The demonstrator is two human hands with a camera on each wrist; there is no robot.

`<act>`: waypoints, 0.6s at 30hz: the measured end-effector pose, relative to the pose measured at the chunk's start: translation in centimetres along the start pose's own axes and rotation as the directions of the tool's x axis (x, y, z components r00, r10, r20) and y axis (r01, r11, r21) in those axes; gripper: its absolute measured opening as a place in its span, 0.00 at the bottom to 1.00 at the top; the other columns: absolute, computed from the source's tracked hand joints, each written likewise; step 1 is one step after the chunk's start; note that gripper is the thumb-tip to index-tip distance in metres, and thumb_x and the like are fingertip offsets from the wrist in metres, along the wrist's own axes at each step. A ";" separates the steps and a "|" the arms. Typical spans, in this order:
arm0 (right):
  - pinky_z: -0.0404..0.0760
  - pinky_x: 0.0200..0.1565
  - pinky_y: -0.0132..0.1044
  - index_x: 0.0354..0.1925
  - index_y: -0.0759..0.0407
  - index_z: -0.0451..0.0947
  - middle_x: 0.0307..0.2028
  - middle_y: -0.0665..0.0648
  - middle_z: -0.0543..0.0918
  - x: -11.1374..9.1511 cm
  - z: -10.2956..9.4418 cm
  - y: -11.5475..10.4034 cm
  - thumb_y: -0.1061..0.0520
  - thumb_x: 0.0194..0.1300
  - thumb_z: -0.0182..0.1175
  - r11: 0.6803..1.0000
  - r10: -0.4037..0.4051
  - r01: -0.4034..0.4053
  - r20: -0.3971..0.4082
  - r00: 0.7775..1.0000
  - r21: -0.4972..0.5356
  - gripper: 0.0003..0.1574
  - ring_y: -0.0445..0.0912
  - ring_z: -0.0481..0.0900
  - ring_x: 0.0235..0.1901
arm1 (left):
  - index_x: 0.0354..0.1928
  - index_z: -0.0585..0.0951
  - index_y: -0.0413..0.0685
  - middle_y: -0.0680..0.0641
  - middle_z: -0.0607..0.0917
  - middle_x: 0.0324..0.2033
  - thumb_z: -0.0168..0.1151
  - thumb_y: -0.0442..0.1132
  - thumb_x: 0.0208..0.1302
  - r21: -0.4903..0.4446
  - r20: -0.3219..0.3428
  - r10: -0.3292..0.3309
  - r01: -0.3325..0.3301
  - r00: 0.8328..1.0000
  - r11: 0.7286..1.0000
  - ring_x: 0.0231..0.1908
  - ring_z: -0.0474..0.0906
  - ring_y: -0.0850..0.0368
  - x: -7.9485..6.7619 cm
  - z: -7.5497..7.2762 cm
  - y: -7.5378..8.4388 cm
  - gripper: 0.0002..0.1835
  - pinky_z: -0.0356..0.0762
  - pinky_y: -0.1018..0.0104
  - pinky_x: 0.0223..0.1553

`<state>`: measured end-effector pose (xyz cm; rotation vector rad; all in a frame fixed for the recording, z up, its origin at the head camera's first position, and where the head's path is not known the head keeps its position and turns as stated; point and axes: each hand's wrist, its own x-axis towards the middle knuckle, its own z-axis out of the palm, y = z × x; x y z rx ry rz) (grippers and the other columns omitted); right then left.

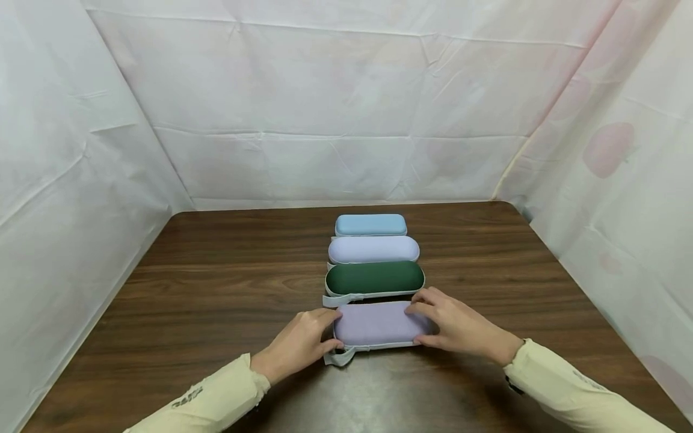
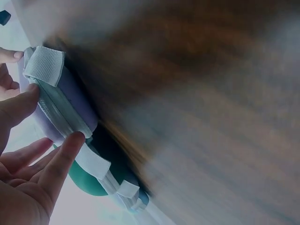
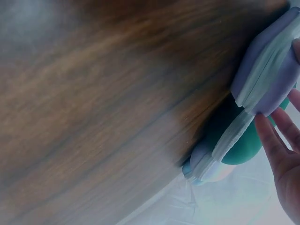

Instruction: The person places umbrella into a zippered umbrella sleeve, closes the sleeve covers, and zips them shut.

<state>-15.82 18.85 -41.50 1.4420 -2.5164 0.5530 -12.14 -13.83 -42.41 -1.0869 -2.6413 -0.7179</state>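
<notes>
A light purple zippered glasses case (image 1: 379,323) lies lengthwise across the table, nearest to the person. My left hand (image 1: 303,340) pinches its left end, with the thumb at the front corner and the fingers at the back corner. At the right end my right hand (image 1: 457,322) grips the same case between thumb and fingers. A pale strap (image 2: 45,65) sticks out from the zip side by the left thumb. Just behind lies a dark green glasses case (image 1: 375,278), then a lavender one (image 1: 373,249) and a light blue one (image 1: 370,224), stacked back in a row.
The dark wood table (image 1: 227,270) extends to both sides of the row. White sheeting (image 1: 335,162) hangs along its back edge and both sides. A strap (image 1: 337,300) of the green case juts out to the left, close to the left hand's fingers.
</notes>
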 end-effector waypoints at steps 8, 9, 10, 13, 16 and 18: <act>0.76 0.43 0.37 0.48 0.58 0.78 0.47 0.53 0.73 0.6 0.4 0.8 0.50 0.50 0.74 1.000 -0.001 0.001 -0.003 1.000 -0.004 0.28 0.43 0.72 0.46 | 0.46 0.79 0.34 0.44 0.84 0.37 0.75 0.41 0.50 0.020 -0.005 -0.015 0.015 1.000 1.000 0.37 0.82 0.55 0.3 -0.1 -0.5 0.24 0.79 0.65 0.38; 0.76 0.43 0.37 0.48 0.58 0.78 0.47 0.53 0.73 0.7 0.4 0.8 0.50 0.50 0.74 1.000 -0.001 0.001 -0.002 1.000 -0.007 0.28 0.44 0.72 0.46 | 0.46 0.80 0.34 0.45 0.84 0.37 0.75 0.41 0.50 0.024 -0.009 -0.016 0.016 1.000 1.000 0.37 0.82 0.55 0.3 -0.1 -0.5 0.24 0.79 0.65 0.38; 0.77 0.43 0.37 0.48 0.59 0.78 0.47 0.54 0.73 0.7 0.4 0.9 0.50 0.51 0.74 1.000 -0.002 0.002 0.000 1.000 -0.010 0.28 0.44 0.72 0.46 | 0.46 0.80 0.35 0.45 0.84 0.37 0.75 0.41 0.50 0.030 -0.012 -0.017 0.017 1.000 0.999 0.37 0.82 0.55 0.3 -0.1 -0.6 0.24 0.79 0.65 0.38; 0.77 0.43 0.37 0.49 0.58 0.78 0.48 0.53 0.74 0.8 0.3 1.1 0.48 0.51 0.74 1.000 0.005 -0.004 0.014 1.000 -0.026 0.28 0.44 0.72 0.47 | 0.47 0.80 0.37 0.45 0.84 0.38 0.75 0.44 0.50 0.105 -0.024 -0.001 0.003 1.000 0.994 0.38 0.81 0.56 0.4 -0.1 -0.7 0.25 0.79 0.64 0.39; 0.77 0.44 0.41 0.50 0.56 0.78 0.48 0.52 0.75 1.0 -0.6 1.5 0.44 0.51 0.73 0.998 0.031 -0.030 0.018 0.999 -0.057 0.32 0.44 0.73 0.47 | 0.47 0.81 0.41 0.47 0.83 0.40 0.73 0.51 0.51 0.234 -0.028 0.044 -0.036 0.999 0.972 0.43 0.79 0.53 0.8 -0.6 -1.2 0.26 0.76 0.57 0.47; 0.76 0.47 0.45 0.53 0.57 0.77 0.50 0.52 0.76 1.2 -1.6 2.0 0.41 0.51 0.72 0.994 0.071 -0.070 0.011 0.997 -0.081 0.36 0.47 0.74 0.49 | 0.48 0.81 0.43 0.46 0.83 0.44 0.70 0.56 0.53 0.315 -0.028 0.054 -0.043 0.998 0.948 0.48 0.76 0.50 1.3 -1.3 -1.8 0.27 0.70 0.51 0.54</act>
